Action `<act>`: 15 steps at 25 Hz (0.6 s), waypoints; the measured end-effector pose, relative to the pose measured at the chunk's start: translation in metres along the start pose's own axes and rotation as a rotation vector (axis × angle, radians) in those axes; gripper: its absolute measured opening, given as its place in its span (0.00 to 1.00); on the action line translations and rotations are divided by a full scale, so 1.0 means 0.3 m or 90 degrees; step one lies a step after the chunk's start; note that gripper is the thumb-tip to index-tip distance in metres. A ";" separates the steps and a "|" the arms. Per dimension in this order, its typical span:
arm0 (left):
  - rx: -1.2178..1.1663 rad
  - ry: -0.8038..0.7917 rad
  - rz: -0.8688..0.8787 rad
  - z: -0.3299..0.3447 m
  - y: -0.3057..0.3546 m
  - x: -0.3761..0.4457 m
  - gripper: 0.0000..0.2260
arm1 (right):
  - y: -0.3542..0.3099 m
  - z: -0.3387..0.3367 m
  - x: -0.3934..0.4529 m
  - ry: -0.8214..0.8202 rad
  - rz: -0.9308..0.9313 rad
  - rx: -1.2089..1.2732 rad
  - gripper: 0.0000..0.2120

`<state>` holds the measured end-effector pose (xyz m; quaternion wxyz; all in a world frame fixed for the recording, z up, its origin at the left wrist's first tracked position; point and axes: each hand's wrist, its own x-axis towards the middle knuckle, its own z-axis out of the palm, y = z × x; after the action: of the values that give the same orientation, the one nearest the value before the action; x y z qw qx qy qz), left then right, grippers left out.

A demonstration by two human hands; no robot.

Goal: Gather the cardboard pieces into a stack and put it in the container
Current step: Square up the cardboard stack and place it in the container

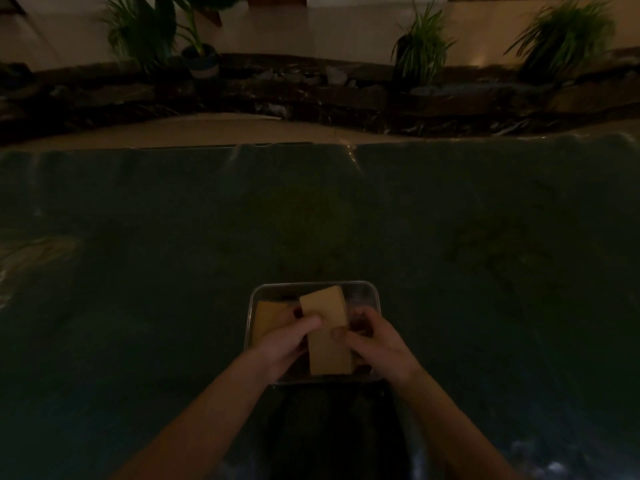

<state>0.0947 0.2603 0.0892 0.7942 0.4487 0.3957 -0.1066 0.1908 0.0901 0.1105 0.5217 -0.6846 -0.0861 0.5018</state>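
A tan stack of cardboard pieces [327, 336] is held over a clear square container [313, 285] near the bottom middle of the dim view. My left hand [287, 342] grips the stack's left edge, thumb on top. My right hand [375, 344] grips its right edge. The stack tilts slightly, its far end pointing away from me. Another cardboard piece [272, 317] lies inside the container at the left, partly hidden by my left hand.
The container rests on a dark green sheet [311, 209] covering the surface. Beyond it lies a tan cardboard strip [214, 129], then a dark rock border [311, 88] with potted plants [420, 46]. Lighting is very low.
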 end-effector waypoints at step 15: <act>-0.004 0.015 -0.014 0.058 -0.030 0.032 0.16 | 0.062 -0.055 0.091 0.051 0.043 0.073 0.17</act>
<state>0.1055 0.2428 0.0816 0.7898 0.4428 0.4103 -0.1089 0.2093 0.0892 0.0785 0.5457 -0.6755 -0.0130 0.4957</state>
